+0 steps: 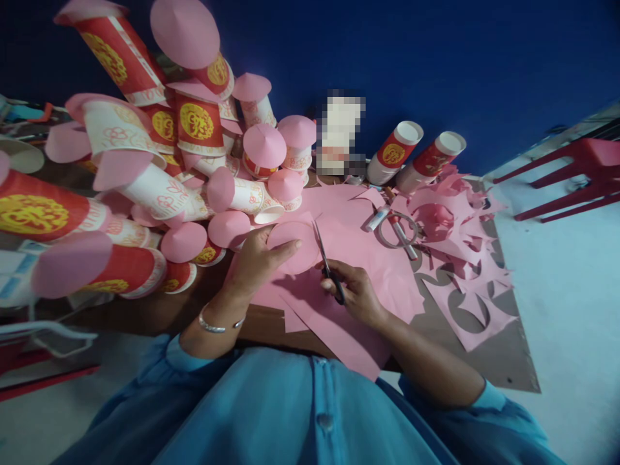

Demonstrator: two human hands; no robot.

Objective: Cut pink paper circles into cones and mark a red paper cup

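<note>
My left hand [256, 261] pinches a pink paper disc [295, 242] by its near edge, thumb on top, a silver bangle on the wrist. My right hand [356, 294] grips small scissors [323, 255] whose blades point away from me and meet the disc's right edge. Under both hands lies a large pink paper sheet [368, 258] on a brown board [504, 361].
A heap of red and white paper cups [194, 123] capped with pink cones fills the left. Two uncapped cups [394, 152] lie at the back. A tape ring [398, 229], a glue stick [376, 218] and pink offcuts [465, 278] sit right. Red chair legs [571, 174] at far right.
</note>
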